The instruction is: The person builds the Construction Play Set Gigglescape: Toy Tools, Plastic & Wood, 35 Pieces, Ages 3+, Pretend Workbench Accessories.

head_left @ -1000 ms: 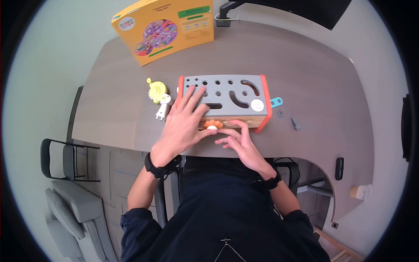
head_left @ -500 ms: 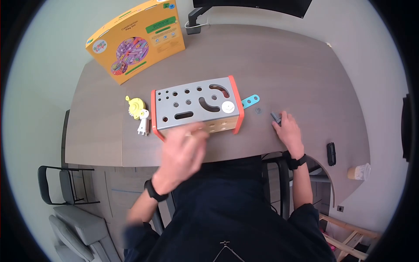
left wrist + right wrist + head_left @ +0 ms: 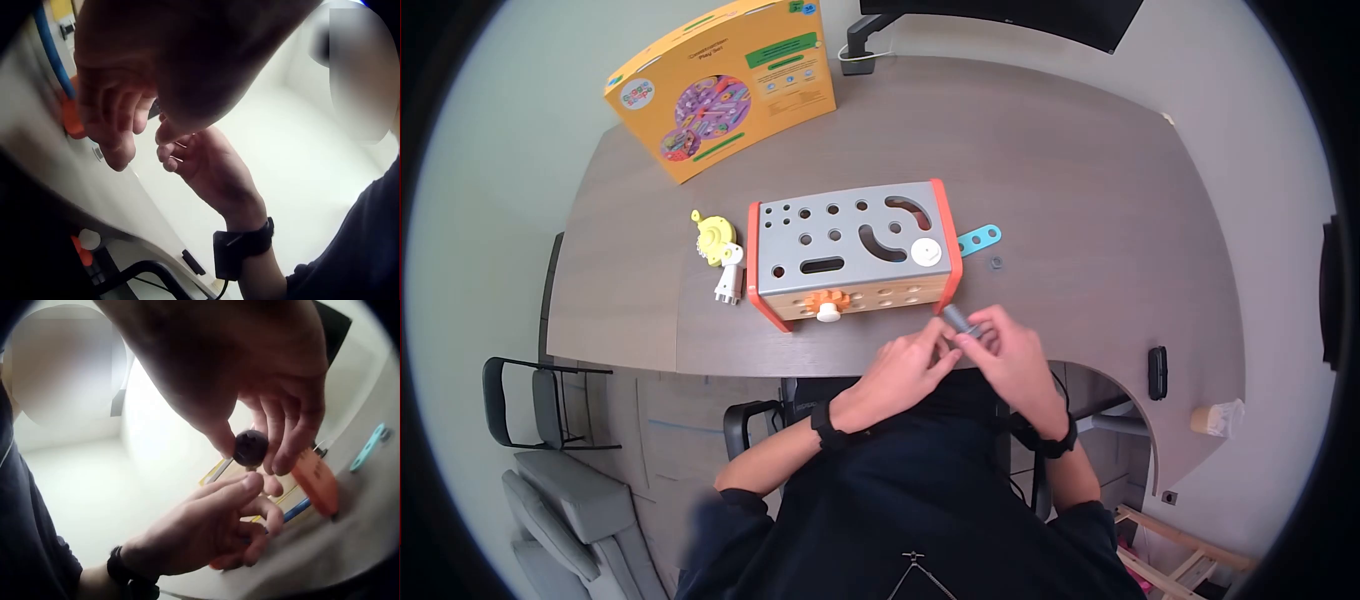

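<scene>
Between its thumb and fingers the right hand [image 3: 1015, 368] pinches a grey bolt [image 3: 956, 318], just in front of the toy workbench [image 3: 785, 250]. Its dark round head [image 3: 251, 448] faces the right wrist camera. The left hand [image 3: 900, 376] is close beside it, fingers loosely bent, with the thumb tip near the bolt; whether they touch is unclear. In the left wrist view the hands partly overlap and the bolt is hidden. An orange gear [image 3: 812, 300] with a white knob [image 3: 829, 313] is on the workbench's front side.
Left of the workbench lie a yellow toy part [image 3: 716, 238] and a white piece [image 3: 729, 276]. A turquoise strip [image 3: 978, 240] and a grey nut [image 3: 997, 263] are on its right. Farther out are a yellow box [image 3: 730, 90], a black case [image 3: 1157, 373] and a cup [image 3: 1212, 419].
The right hand went from the gear to the bolt at the right, picked it up and brought it back towards the body. The left hand left the gear and moved beside the right.
</scene>
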### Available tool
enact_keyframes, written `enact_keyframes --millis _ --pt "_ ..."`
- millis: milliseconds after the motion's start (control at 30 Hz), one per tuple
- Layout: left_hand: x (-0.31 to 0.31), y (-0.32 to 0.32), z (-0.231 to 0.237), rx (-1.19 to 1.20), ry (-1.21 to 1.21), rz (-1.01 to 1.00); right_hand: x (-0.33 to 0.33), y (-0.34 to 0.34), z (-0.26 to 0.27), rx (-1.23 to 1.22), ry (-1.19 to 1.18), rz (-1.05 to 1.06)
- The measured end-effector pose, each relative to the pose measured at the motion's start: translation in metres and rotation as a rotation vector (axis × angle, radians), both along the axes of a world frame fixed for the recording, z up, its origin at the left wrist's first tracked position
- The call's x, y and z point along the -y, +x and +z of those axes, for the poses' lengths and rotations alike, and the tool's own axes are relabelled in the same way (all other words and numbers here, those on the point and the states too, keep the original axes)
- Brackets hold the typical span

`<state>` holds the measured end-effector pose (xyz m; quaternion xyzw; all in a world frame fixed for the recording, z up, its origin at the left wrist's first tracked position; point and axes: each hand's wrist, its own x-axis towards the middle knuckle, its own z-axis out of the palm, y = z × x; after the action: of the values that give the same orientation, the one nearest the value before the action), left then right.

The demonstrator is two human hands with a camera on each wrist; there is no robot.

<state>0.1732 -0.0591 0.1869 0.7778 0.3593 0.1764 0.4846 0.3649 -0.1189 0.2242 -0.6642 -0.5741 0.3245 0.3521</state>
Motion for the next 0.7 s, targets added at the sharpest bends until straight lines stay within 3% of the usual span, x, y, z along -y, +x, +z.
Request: enact_keyframes --millis 267,467,700 --pt "-0.001 -0.047 -0.020 0.156 -0.199 0.274 -0.031 -0.068 -0.014 0.123 0.159 0.129" --pt "-0.002 -0.050 -0.011 0.256 -0.286 0.281 -0.035 -0.080 -0.016 0.300 0.259 0.089" --pt "-0.006 -0.049 -0.033 0.363 -0.397 0.218 -0.033 -0.074 0.001 0.386 0.241 0.168"
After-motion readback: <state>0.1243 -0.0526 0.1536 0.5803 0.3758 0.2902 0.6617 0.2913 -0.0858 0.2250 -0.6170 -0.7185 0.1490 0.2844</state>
